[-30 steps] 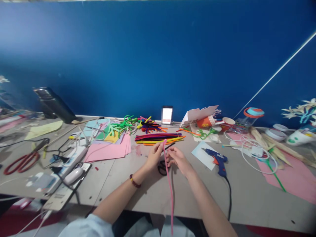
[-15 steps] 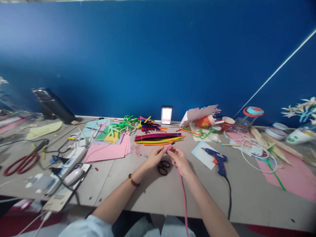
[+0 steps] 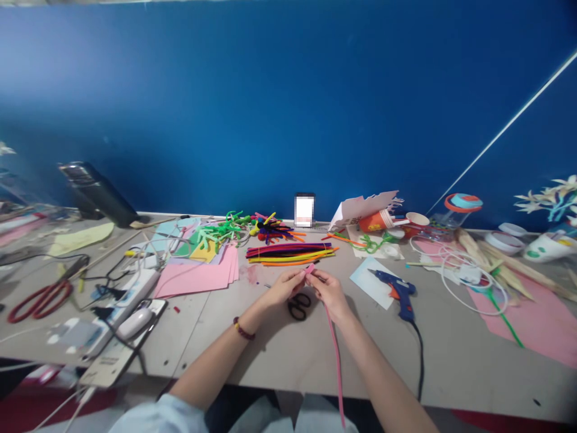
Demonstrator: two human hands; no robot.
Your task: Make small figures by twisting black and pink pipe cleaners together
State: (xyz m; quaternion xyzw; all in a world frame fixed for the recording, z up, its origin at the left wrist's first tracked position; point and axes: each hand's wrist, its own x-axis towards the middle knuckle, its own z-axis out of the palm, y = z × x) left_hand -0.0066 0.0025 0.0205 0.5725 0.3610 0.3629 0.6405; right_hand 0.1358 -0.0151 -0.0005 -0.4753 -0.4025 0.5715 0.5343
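So yeah, the left hand [image 3: 287,286] and right hand [image 3: 330,293] are both pinching a pink pipe cleaner [image 3: 336,356], black scissors [image 3: 299,305] are just chilling close by.

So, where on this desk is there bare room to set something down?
Front right: between the glue gun cord and the far-right pink sheet. Smaller: between that cord and the right arm. Crowded: the back, around the pipe cleaners; the left, around the power strip; and by the left hand, with black scissors.
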